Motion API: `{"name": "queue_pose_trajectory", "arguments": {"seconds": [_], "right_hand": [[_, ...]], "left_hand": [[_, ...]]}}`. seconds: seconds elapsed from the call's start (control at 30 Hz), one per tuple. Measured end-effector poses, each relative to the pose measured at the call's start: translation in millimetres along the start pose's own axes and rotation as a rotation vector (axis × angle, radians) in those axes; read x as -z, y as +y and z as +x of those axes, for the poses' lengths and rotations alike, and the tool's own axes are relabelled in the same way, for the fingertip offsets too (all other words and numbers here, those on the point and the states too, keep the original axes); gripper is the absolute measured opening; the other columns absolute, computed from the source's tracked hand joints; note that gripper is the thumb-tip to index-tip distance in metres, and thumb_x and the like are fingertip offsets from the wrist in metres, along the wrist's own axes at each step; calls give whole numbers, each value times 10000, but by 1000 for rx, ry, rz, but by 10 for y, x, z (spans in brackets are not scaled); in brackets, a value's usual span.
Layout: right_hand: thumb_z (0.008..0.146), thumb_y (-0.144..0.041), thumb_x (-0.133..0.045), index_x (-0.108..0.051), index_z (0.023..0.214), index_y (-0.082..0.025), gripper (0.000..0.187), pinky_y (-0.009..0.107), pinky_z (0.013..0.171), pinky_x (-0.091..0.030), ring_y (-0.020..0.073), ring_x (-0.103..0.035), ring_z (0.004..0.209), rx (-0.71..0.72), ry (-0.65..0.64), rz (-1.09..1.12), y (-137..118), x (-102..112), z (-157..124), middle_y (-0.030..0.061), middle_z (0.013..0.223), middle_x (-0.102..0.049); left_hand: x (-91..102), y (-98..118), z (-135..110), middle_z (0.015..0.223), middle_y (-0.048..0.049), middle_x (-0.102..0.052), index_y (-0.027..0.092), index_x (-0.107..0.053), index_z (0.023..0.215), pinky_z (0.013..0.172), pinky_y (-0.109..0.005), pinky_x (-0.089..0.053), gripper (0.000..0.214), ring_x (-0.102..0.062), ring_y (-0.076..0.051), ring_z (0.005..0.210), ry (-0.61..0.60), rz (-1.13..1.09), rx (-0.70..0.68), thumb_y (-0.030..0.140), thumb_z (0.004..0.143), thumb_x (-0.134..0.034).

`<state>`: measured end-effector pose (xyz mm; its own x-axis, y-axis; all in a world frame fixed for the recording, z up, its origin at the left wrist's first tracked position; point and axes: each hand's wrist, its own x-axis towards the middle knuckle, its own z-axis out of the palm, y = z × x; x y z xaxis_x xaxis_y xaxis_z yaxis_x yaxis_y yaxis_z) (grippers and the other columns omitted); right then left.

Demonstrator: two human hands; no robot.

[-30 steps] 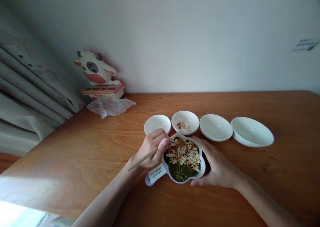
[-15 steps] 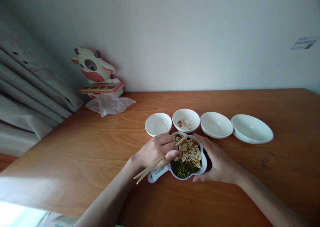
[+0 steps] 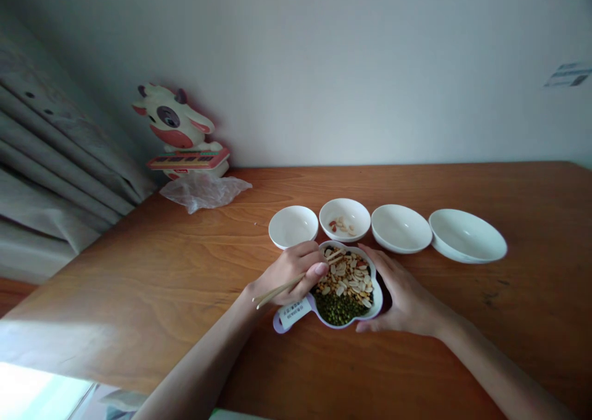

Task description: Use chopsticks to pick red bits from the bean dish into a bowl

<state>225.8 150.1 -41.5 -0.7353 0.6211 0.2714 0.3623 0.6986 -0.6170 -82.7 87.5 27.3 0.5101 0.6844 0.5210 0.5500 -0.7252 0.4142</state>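
A white lobed bowl (image 3: 375,304) holds mixed pale nuts, red beans and green beans (image 3: 340,309). My left hand (image 3: 289,273) is closed on a pair of wooden chopsticks (image 3: 276,292), whose tips lie over the pale nuts near the bowl's far rim. Against the bowl's right side rests my right hand (image 3: 404,296), fingers curved along it. Behind the bowl stand a row of white dishes: an empty small bowl (image 3: 293,226), a small bowl with a few nuts and red beans (image 3: 345,219), and two wider dishes (image 3: 400,227) (image 3: 467,243).
The wooden table (image 3: 139,284) meets a white wall. A cow-shaped toy keyboard (image 3: 182,136) and a crumpled clear plastic bag (image 3: 203,190) sit at the back left. Curtains (image 3: 50,155) hang at the left. A label tab (image 3: 292,312) sticks out of the bowl's left.
The chopstick tips have moved from the bowl's far rim down into the pale nuts, and my left hand has shifted a little. My right hand has stayed against the bowl.
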Motion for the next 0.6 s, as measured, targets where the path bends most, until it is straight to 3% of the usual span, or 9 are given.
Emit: {"name": "queue_pose_trajectory", "arguments": {"seconds": [0.33,0.6], "right_hand": [[637,-815,-1001,-168,1817,-369,1512,776,1263,-481,556,-508,1587,25,17,1,37,-13,-18,195,1789,-462],[658,-767,-1018,-149,1822,-365,1507,767,1274,-472,547,-519,1581,51,9,23,8,15,1,198,1784,-472]], "left_hand": [[-50,-45,-48,857,-55,-703,197,-637,897,750,-320,-548,577,-653,-188,790,31,-24,35,456,1257,-270],[-44,-29,-25,811,-43,-692,199,-610,876,729,-306,-523,552,-642,-181,759,82,32,-50,426,1261,-287]]}}
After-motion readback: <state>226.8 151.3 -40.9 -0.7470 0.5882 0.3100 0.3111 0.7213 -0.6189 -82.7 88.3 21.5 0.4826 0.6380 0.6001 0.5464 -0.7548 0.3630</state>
